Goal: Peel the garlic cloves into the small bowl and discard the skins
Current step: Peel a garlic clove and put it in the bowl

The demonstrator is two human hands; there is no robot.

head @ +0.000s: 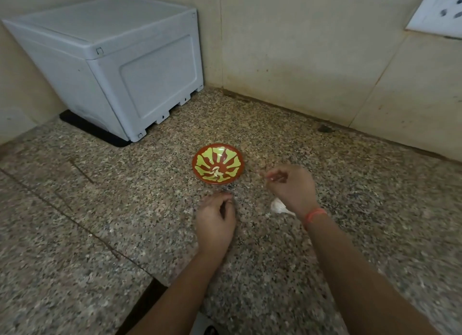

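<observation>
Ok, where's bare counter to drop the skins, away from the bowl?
Widest bare counter lies left of the bowl, between the grey box and the left hand. Another bare stretch runs right of the right hand, which pinches a clove, to the wall. Crowded: the gap among bowl, both hands and the garlic.

Speckled grey-brown granite counter (112, 222) w/ crack lines meets beige tiled walls (300, 47) at corner. Pale grey plastic box (112, 67) back-left on black mat (110, 139). White socket plate (440, 9) top-right on wall. Light dim, yellowish.
</observation>
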